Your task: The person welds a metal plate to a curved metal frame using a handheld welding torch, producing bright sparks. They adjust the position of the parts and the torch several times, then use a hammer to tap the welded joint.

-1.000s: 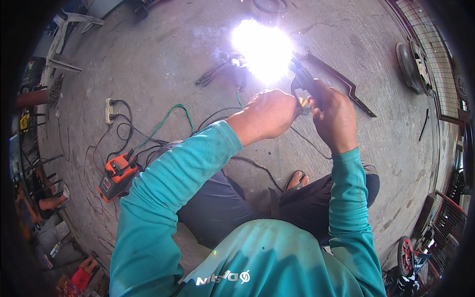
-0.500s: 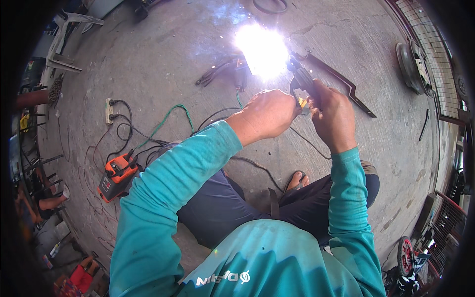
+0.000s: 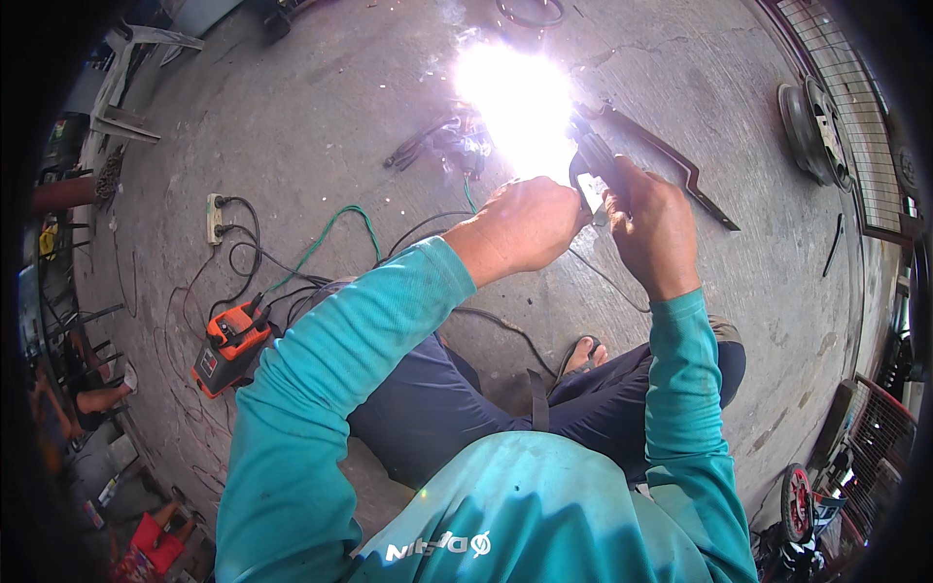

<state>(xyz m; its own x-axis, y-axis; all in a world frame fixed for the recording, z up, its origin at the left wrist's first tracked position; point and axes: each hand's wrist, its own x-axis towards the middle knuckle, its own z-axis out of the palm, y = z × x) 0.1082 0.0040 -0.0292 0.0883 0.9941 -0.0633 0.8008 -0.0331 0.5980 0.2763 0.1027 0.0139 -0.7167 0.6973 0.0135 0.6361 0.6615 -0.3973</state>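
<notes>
A very bright welding arc (image 3: 520,102) flares on the concrete floor just beyond my hands and hides whatever lies under it. My right hand (image 3: 649,228) is closed around the black welding electrode holder (image 3: 595,165), which points toward the arc. My left hand (image 3: 525,225) sits close beside it with its fingers curled at the holder; what it grips is hidden. A dark angled metal bar (image 3: 671,160) lies on the floor just right of the arc. I sit on the floor in teal sleeves and dark trousers.
An orange welding machine (image 3: 229,342) stands at my left with black and green cables (image 3: 321,243) running to a white power strip (image 3: 215,218). Dark metal pieces (image 3: 428,146) lie left of the arc. A wheel rim (image 3: 812,121) rests at the right; clutter lines both edges.
The arc glare has grown larger and brighter. Both hands have stayed almost in the same place at the holder.
</notes>
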